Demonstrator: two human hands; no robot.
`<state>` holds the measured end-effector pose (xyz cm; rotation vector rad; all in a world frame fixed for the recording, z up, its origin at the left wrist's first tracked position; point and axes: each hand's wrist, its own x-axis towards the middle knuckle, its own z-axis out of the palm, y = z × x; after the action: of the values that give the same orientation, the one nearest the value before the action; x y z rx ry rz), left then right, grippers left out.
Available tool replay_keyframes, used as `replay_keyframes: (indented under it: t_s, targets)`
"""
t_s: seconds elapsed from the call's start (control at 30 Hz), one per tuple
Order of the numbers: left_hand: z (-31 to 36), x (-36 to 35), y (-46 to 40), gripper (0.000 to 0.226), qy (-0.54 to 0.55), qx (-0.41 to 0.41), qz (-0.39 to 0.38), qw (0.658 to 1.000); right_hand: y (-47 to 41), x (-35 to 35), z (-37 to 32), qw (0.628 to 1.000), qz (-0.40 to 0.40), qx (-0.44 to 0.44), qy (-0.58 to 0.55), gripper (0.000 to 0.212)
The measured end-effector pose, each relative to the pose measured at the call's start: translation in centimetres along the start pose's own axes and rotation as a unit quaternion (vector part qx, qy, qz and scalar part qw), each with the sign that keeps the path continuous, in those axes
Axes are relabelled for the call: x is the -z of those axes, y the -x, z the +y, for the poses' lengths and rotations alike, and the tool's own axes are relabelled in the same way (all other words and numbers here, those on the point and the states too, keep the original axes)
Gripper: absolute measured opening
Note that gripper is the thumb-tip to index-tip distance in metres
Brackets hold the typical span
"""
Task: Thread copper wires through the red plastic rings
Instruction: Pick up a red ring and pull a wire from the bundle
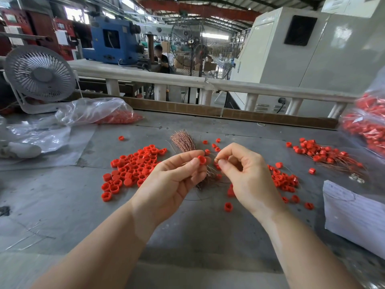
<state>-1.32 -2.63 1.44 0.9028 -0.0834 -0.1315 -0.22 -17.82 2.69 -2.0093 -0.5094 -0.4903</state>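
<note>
At the centre of the view the left hand (177,176) pinches a red plastic ring (201,160) between thumb and forefinger, held above the grey tabletop (62,205). Just at 3 o'clock from the ring, the right hand (245,174) pinches a thin copper wire (216,158) between thumb and forefinger, its other fingers curled; the wire's tip is near the ring, and I cannot tell whether it has entered.

A bundle of copper wires (184,140) lies behind the hands at 12 o'clock. A heap of red rings (133,167) lies at 9 o'clock, and a smaller heap (284,180) at 3 o'clock. Rings already on wires (325,155) lie at 2 o'clock.

A desk fan (39,75) stands at 10 o'clock, beside a clear plastic bag (93,110) holding red pieces. White paper (354,215) sits at 4 o'clock.
</note>
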Motion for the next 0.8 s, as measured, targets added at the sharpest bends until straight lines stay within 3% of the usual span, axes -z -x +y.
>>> replay_keyframes:
  t_s: [0.8]
  targets:
    - [0.14,0.21,-0.04,0.021,0.025,0.023,-0.008,0.999,0.19,-0.25,0.2,1.0,0.026,0.008,-0.001,0.015]
